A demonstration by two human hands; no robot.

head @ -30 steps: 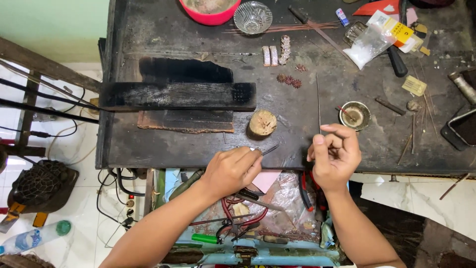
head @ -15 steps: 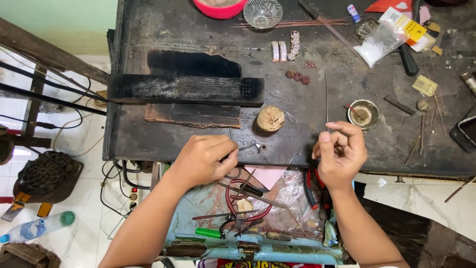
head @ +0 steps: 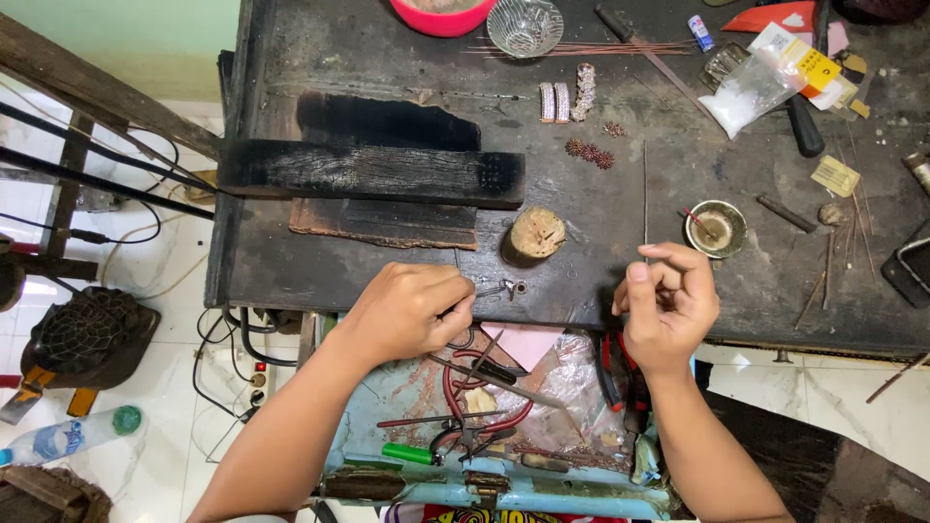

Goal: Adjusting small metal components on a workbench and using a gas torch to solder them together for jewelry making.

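My left hand [head: 412,310] is closed on slim metal tweezers [head: 492,289] at the workbench's front edge; their tips pinch a small metal ring [head: 517,287]. My right hand [head: 666,300] pinches the lower end of a thin straight wire [head: 645,199] between thumb and forefinger, and the wire stands up over the dark bench top [head: 620,223]. A short round wooden block [head: 536,232] sits just beyond and between both hands. A small round dish [head: 715,228] lies just beyond my right hand.
A charred wooden plank [head: 368,171] lies at the left of the bench. Small jewellery pieces [head: 567,100], a glass bowl [head: 524,24], a pink bowl [head: 441,15] and a plastic bag [head: 756,85] sit at the back. An open drawer [head: 484,426] of pliers and tools is below my hands.
My left hand first drew back toward the drawer edge, then came forward again; the tweezer tips now hold the small ring at the bench edge. My right hand stays on the wire.
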